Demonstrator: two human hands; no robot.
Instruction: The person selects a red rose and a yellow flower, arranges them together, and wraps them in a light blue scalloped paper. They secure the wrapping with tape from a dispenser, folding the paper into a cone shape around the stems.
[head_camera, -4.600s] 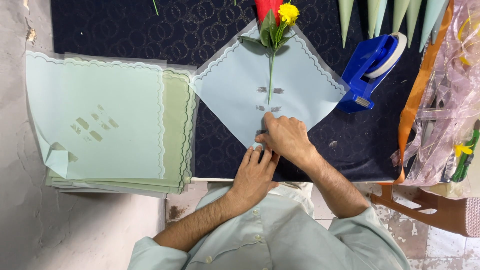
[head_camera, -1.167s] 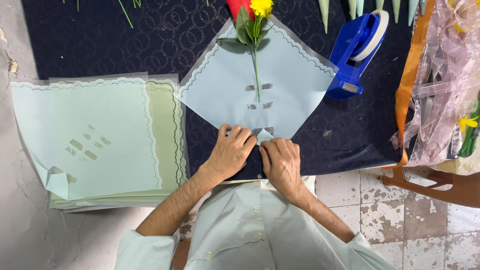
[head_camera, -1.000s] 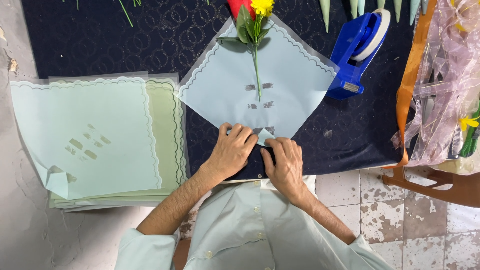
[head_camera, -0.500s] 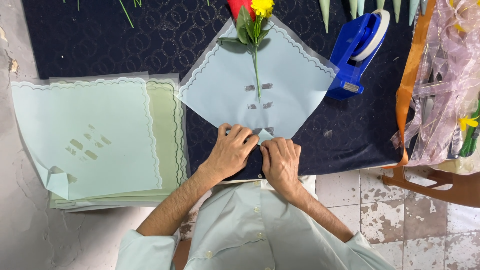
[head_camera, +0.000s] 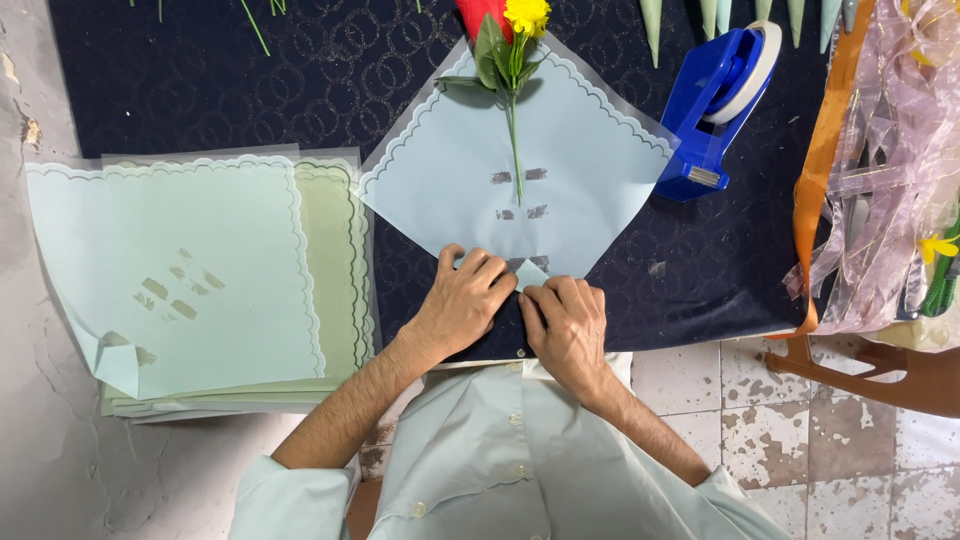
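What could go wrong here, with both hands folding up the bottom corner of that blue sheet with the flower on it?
1. The flower stem seems held only by small tape strips; a tug on the blue wrapping sheet might shift or loosen it.
2. Left hand and right hand press the folded corner at the table edge; an uneven fold could crease the sheet crookedly.
3. The tape dispenser touches the sheet's right corner and might snag it.

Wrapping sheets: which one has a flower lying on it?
The pale blue sheet turned like a diamond under both hands; a yellow flower lies on it, stem taped down. The sheets in the stack at left carry none.
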